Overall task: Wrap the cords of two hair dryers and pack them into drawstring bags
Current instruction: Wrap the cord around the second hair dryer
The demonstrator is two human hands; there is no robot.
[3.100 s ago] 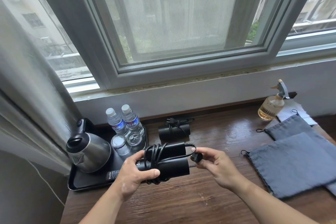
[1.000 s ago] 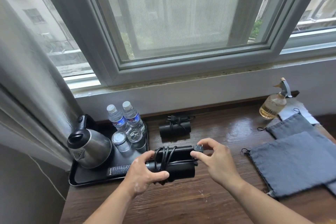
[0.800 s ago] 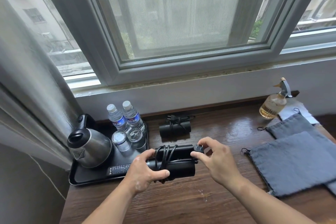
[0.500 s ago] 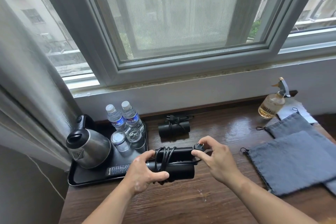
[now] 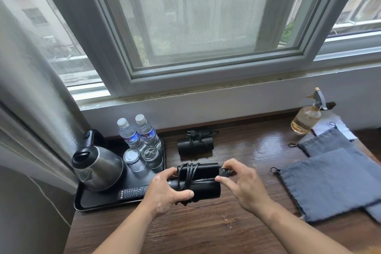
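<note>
Two folded black hair dryers, both right of the tray [image 5: 99, 204]. Near dryer [image 5: 206, 189] at the tray's right edge, left hand [image 5: 167, 192] curled round its end wound with the cord [image 5: 188, 174], right hand [image 5: 243, 185] pinching the plug [image 5: 224, 172] at the other end. Far dryer [image 5: 194, 146] lying free on the worktop [image 5: 206, 231] by the tray's back right corner, its cord bound; front bag [image 5: 329, 183] lapped over rear bag [image 5: 329, 142], both flat, well right of the tray.

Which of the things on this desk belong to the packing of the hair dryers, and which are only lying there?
For the job: hair dryer in the left hand, its plug in the right hand, second hair dryer behind, front drawstring bag, rear drawstring bag.

Only lying there: kettle, water bottles, glasses, remote control, tray, spray bottle.
</note>
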